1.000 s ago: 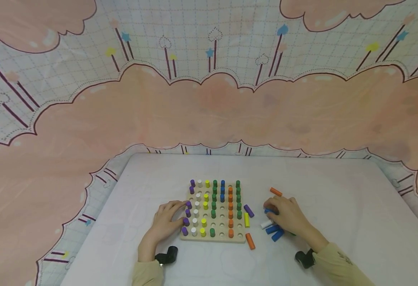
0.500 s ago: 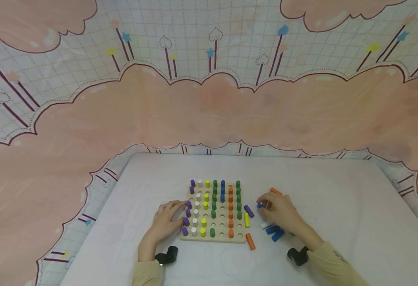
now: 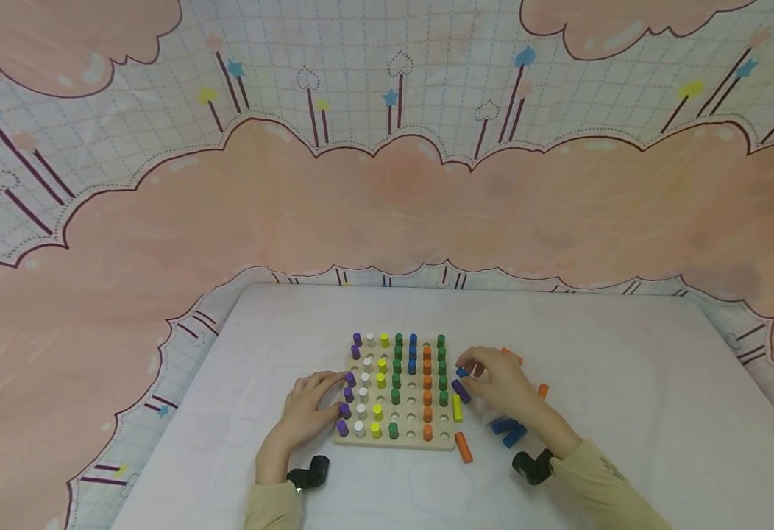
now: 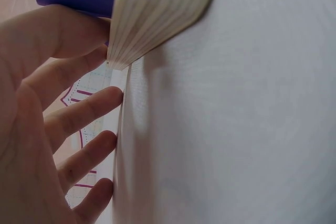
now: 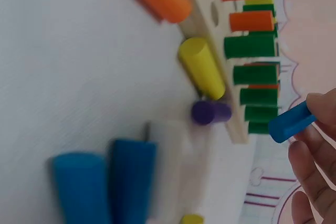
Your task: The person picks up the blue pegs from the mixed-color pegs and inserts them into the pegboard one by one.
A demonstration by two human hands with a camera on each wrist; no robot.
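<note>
pegboard (image 3: 393, 444), wooden, on a white table (image 3: 638, 368), seen from the head with its colored pegs in columns. from the person's left: purple pegs (image 3: 345, 411), white pegs (image 3: 363, 396), yellow pegs (image 3: 381, 380), green pegs (image 3: 396, 397), blue pegs (image 3: 412, 354), orange pegs (image 3: 427, 397), and a second green column (image 3: 443, 382). the blue column shows three pegs at the far end and round holes nearer the person.

left hand (image 3: 307, 412): fingers spread wide, thumb and forefinger at the board's left edge, beside the purple pegs. right hand (image 3: 502, 379): thumb and fingertips narrowed, pinching one end of a short blue peg (image 5: 290, 123), which is tilted and held to the right of the board. in the head view this peg appears by the far end of a loose purple peg (image 3: 461, 391); whether the two touch cannot be told.

loose pieces, lying right of the board: a yellow peg (image 3: 457, 408) and an orange peg (image 3: 463, 447) just beside it; farther right, two blue ones (image 3: 514, 436) and a white one (image 3: 491, 417), partly covered by the right hand.
</note>
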